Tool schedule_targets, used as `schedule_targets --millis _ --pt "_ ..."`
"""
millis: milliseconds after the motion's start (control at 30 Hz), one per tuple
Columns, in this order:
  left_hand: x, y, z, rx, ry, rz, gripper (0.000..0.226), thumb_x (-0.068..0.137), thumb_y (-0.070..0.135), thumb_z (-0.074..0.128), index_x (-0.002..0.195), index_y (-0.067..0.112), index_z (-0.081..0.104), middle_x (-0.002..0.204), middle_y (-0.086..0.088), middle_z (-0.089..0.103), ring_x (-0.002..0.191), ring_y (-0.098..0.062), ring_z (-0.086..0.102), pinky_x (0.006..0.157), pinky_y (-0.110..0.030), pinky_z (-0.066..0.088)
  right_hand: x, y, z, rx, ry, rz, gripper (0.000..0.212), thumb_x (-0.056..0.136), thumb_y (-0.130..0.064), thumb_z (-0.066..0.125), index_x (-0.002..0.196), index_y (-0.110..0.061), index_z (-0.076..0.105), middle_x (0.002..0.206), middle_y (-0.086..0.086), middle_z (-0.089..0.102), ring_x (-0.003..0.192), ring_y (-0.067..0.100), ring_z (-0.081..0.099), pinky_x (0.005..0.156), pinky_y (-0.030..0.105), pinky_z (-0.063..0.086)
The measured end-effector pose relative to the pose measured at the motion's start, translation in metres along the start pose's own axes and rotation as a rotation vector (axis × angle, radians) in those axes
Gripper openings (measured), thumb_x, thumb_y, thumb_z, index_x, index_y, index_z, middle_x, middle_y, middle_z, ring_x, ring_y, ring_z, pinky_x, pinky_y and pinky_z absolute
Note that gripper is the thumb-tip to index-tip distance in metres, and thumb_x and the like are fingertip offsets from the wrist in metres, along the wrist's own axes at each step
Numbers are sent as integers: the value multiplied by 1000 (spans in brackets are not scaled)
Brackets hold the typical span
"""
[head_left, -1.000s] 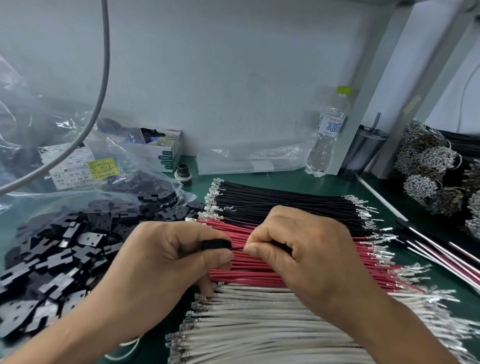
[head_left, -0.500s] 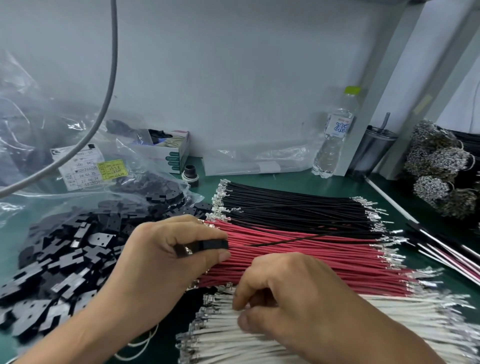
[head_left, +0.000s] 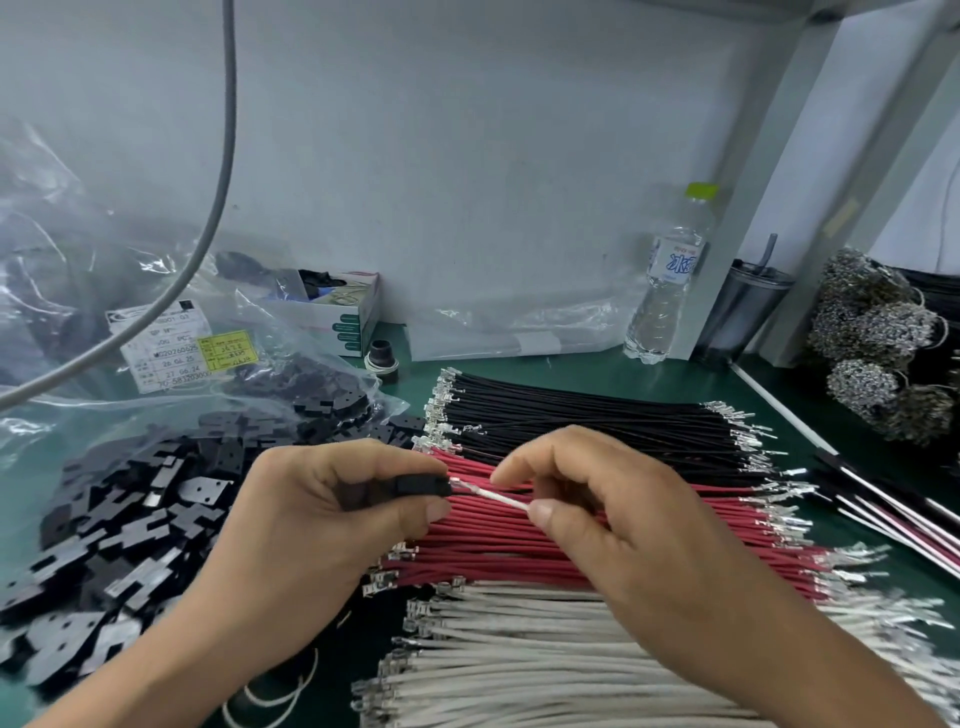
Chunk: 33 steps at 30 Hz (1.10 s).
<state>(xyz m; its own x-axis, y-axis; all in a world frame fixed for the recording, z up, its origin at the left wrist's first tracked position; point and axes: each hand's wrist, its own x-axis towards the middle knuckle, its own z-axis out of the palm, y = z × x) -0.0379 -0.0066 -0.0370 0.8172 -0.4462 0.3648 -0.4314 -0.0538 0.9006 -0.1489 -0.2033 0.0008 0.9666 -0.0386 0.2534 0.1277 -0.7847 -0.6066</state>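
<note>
The left hand (head_left: 332, 519) grips a small black plastic connector housing (head_left: 423, 487), a matte, boxy block held between the thumb and curled fingers above the wire rows. The right hand (head_left: 623, 519) pinches a single white wire (head_left: 498, 496) between thumb and forefinger. The wire's shiny crimped metal terminal sits right at the housing's open end, though I cannot tell how far in it goes.

Beneath them, on the green mat (head_left: 623, 374), lie three straight rows of terminal-tipped leads: black wires (head_left: 597, 421), red wires (head_left: 493, 540) and white wires (head_left: 519, 649). Flat black stamped plates (head_left: 130, 519) spill from a clear bag on the left.

Half a second ago the right hand was down in the white row, fingers closed among the leads. Now it is raised to the housing with one lead drawn out. The left hand's hold is unchanged.
</note>
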Motion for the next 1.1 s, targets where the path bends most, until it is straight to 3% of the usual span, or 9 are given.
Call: schedule_targets --millis 133,267,533,800,967,1100 --pt "0 -1 -1 -82 -3 -48 25 63 21 87 87 29 86 76 -7 82 66 -22 78 67 -22 63 0 2 5 -28 169 -69 18 90 -16 68 87 -33 71 90 -15 61 92 7 60 75 9 43" --pt "0 -2 -1 -115 -18 -81 28 62 28 88 89 30 85 78 -6 82 68 -23 79 69 -23 64 1 4 8 -34 207 -93 14 88 -16 73 85 -30 74 85 -15 63 90 7 63 75 14 47" --pt "-1 -3 2 -212 -71 -133 28 62 19 87 90 21 86 81 -14 82 68 -24 78 66 -25 64 2 0 13 -275 295 -228 10 91 -27 63 91 -28 72 87 -18 57 75 3 59 62 24 50" --pt "-3 0 2 -223 -103 -117 25 65 18 85 90 18 86 81 -17 81 65 -23 76 65 -27 65 4 3 18 -239 330 -289 21 97 -33 53 96 -24 71 91 -16 56 78 2 57 64 23 49" --pt "-4 3 2 -160 -127 -98 21 65 24 84 86 24 86 75 -11 81 57 -15 70 59 -23 62 4 5 25 -525 377 -405 8 96 -11 62 93 -12 70 84 -1 56 65 15 52 47 33 47" --pt "-5 6 2 82 -66 13 14 65 36 83 79 32 84 65 -4 76 51 -18 66 50 -24 56 5 10 28 -506 398 -427 9 97 -11 61 94 -10 70 84 1 57 65 16 51 45 35 46"
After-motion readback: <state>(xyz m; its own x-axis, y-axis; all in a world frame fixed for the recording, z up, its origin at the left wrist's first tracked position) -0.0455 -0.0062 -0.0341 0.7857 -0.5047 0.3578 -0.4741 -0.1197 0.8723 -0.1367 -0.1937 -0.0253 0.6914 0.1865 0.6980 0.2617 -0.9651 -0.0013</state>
